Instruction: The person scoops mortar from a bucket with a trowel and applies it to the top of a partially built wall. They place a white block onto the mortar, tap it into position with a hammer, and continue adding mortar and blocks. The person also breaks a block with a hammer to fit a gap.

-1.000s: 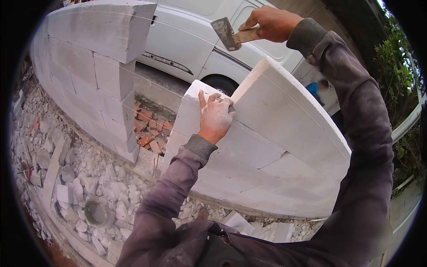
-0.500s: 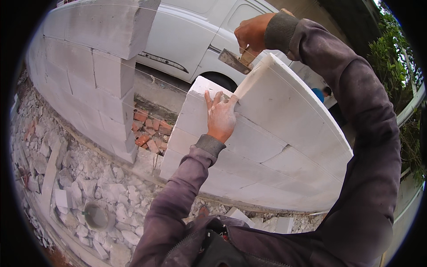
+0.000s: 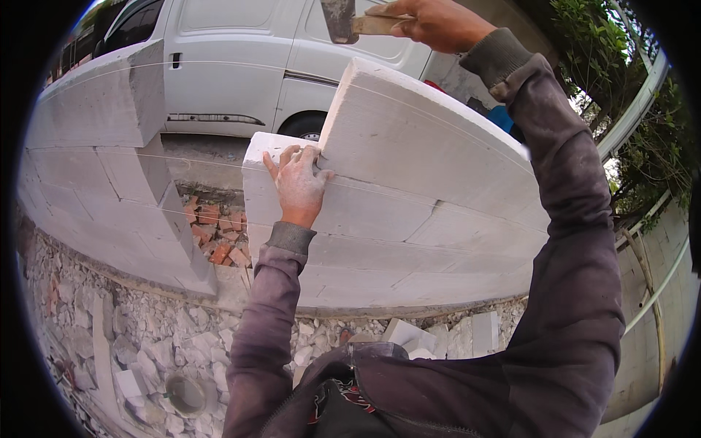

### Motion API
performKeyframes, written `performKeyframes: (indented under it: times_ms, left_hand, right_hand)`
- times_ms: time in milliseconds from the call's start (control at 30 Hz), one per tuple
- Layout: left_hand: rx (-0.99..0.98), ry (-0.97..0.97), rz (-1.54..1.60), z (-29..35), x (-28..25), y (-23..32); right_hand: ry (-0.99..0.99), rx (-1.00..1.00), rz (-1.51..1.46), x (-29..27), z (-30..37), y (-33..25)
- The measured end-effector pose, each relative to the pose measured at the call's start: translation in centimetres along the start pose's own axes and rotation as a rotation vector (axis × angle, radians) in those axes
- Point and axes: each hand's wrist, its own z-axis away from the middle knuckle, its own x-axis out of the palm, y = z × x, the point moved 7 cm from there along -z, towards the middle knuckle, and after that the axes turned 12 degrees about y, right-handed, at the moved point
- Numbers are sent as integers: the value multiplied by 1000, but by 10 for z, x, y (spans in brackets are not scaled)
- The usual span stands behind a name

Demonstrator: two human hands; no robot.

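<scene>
My left hand (image 3: 301, 184) rests with its fingers spread over the top edge of a white wall block (image 3: 372, 208). Its fingertips lie beside the end of a taller white block (image 3: 431, 124), which sits on that course. Raised above the wall, my right hand (image 3: 442, 23) is wrapped round the wooden handle of a hammer (image 3: 339, 22). The hammer's metal head points left, clear of the blocks, and is partly cut off by the upper edge. Thin strings (image 3: 204, 160) run along the wall faces.
Another white block wall (image 3: 87, 175) stands at the left, across a gap holding broken red bricks (image 3: 219, 230). A white van (image 3: 226, 80) is parked behind. Rubble (image 3: 164, 350), a bucket (image 3: 185, 395) and loose blocks (image 3: 483, 332) lie on the near ground.
My right hand has lifted the hammer up and away from the taller block's top. My left hand stays on the block edge. The view has shifted, showing more of the van.
</scene>
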Motion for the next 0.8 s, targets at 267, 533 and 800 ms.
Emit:
performKeyframes:
  times_ms: [267, 533, 800]
  left_hand:
    - [227, 101, -120, 4, -36, 18]
    - [-200, -14, -178, 178, -143, -125]
    - [-957, -448, -542, 506, -237, -294]
  right_hand:
    - [227, 947, 141, -52, 261, 107]
    - [90, 1324, 165, -75, 394, 139]
    - [-52, 1458, 172, -118, 489, 191]
